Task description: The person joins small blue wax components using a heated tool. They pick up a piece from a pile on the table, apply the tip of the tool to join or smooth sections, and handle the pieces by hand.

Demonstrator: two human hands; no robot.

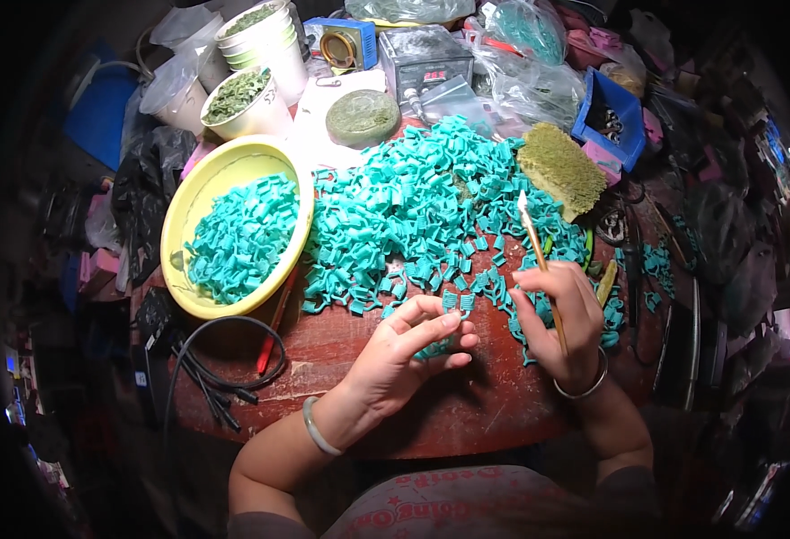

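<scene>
My left hand is closed on small teal pieces; one ridged teal piece stands up between the thumb and fingertips, and more teal shows inside the curled fingers. Slanting up through my right hand is a slim wooden-handled tool with a silvery neck and a white pointed tip, like a fine paintbrush. Its tip points away from me, over the heap and apart from the left hand. A large heap of the same teal pieces spreads across the red-brown table beyond both hands.
A yellow bowl of teal pieces tilts at the left. Behind stand white tubs with green flakes, a round green block, a grey box with a red display and a blue bin. Black cables lie front left.
</scene>
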